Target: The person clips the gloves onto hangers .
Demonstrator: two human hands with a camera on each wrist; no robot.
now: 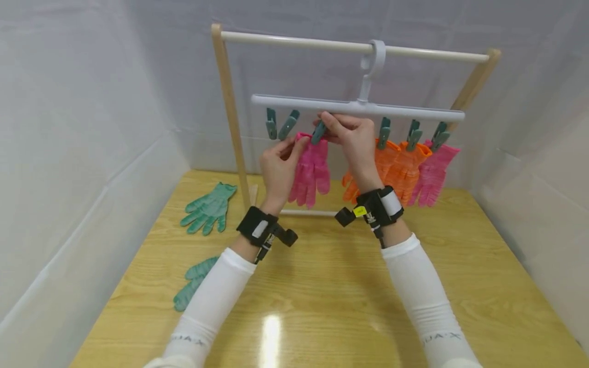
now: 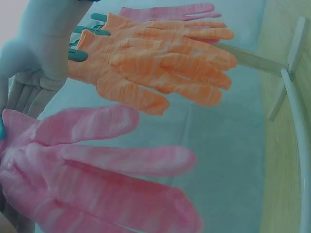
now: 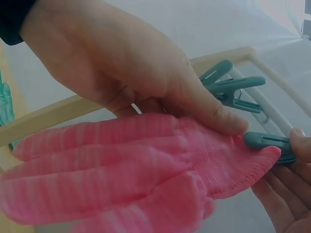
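Observation:
A white hanger bar (image 1: 322, 105) with teal clips hangs from the rod of a wooden rack (image 1: 228, 102). My left hand (image 1: 294, 146) pinches the cuff of a pink glove (image 1: 313, 171) and holds it up under the bar. In the right wrist view its thumb presses the cuff of this pink glove (image 3: 121, 179). My right hand (image 1: 325, 125) pinches a teal clip (image 1: 318, 133) right at that cuff. The clip (image 3: 266, 141) touches the cuff's edge. Whether it grips the fabric cannot be told.
Two orange gloves (image 1: 395, 166) and another pink glove (image 1: 433, 174) hang clipped at the bar's right; two free clips (image 1: 278, 124) hang at its left. Two green gloves (image 1: 209, 207) (image 1: 193, 283) lie on the wooden table (image 1: 322, 286). White sheeting encloses three sides.

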